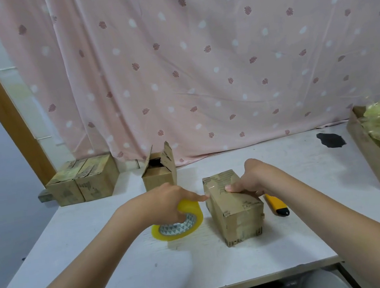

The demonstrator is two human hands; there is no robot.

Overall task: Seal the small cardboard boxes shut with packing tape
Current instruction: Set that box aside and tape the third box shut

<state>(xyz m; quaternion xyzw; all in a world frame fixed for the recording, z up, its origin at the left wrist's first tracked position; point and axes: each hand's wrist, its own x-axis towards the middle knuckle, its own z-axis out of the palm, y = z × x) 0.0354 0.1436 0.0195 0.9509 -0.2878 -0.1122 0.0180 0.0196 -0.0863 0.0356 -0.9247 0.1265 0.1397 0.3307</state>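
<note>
A small closed cardboard box (235,212) lies in the middle of the white table (128,272), with clear tape across its top. My right hand (254,179) rests on the box's top, thumb pressing the tape and fingers curled over the far right side. My left hand (167,202) grips a yellow roll of packing tape (179,225) just left of the box, its index finger pointing at the box's upper left edge. Behind the roll stands another small box (160,174) with its flaps open.
Two closed, taped boxes (84,180) sit side by side at the table's back left corner. A yellow utility knife (277,206) lies right of the middle box. A larger open carton (377,160) of yellowish plastic stuffing is at the right edge. A pink curtain hangs behind.
</note>
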